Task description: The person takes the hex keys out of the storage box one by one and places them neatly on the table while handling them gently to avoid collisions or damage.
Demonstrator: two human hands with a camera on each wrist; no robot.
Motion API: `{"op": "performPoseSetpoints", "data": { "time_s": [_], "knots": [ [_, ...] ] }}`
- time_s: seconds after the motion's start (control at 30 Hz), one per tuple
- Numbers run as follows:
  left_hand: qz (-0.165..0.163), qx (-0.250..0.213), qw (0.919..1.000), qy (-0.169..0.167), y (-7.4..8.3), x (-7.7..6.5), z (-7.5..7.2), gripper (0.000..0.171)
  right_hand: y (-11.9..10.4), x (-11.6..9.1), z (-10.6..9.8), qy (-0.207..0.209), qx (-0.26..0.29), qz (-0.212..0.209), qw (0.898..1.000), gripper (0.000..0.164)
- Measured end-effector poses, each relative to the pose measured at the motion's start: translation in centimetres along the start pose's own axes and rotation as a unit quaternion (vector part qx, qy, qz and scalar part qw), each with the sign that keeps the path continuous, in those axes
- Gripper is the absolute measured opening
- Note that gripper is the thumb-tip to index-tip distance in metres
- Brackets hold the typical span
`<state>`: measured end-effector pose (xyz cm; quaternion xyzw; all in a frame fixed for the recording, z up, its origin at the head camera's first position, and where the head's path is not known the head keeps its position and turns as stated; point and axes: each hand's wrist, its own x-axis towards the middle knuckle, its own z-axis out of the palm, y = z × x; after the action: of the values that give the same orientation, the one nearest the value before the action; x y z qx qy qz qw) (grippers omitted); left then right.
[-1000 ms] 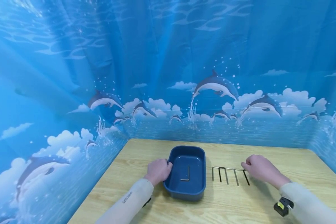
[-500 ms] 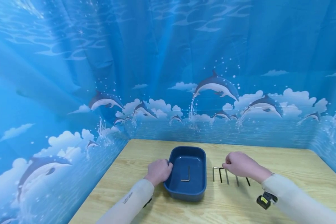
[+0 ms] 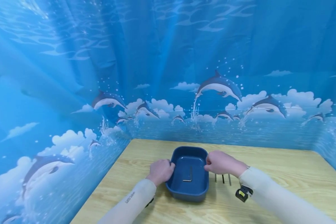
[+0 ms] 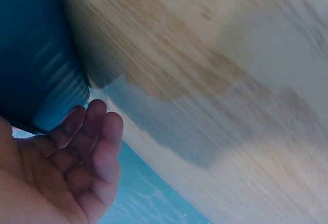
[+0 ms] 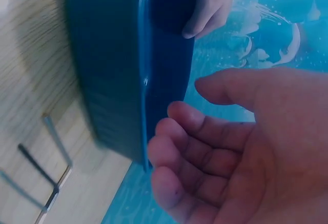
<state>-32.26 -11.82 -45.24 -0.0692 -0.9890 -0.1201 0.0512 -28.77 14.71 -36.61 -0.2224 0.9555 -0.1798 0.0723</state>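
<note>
A dark blue plastic bin (image 3: 186, 196) stands on the table, one L-shaped hex key (image 3: 190, 175) lying on its floor. My left hand (image 3: 160, 171) grips the bin's left rim, thumb over the edge and fingers against the outer wall. At the right rim is my right hand (image 3: 223, 163); the right wrist view shows its fingers loosely bent, thumb apart, nothing between them. Whether it touches the rim I cannot tell. Just right of the bin lie more hex keys (image 3: 223, 179), silver and black, their upper ends hidden behind my right hand in the head view.
The wood-grain table (image 3: 145, 149) ends at a blue curtain (image 3: 168, 77) printed with dolphins and clouds, which hangs along the back and sides. A small black device (image 3: 243, 193) sits at my right wrist.
My right hand has moved left from the far end of the hex-key row to the bin's right rim. The left hand, the bin and the key inside stay put.
</note>
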Motion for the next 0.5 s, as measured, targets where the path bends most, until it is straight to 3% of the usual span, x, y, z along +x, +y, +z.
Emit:
{"op": "performPoseSetpoints", "data": {
  "time_s": [0.5],
  "knots": [
    [0.0,-0.001,1.0,0.006,0.0,0.0,-0.1,0.042,-1.8,4.8,1.1,-0.067,-0.051,-0.033,0.996,0.05]
  ]
}}
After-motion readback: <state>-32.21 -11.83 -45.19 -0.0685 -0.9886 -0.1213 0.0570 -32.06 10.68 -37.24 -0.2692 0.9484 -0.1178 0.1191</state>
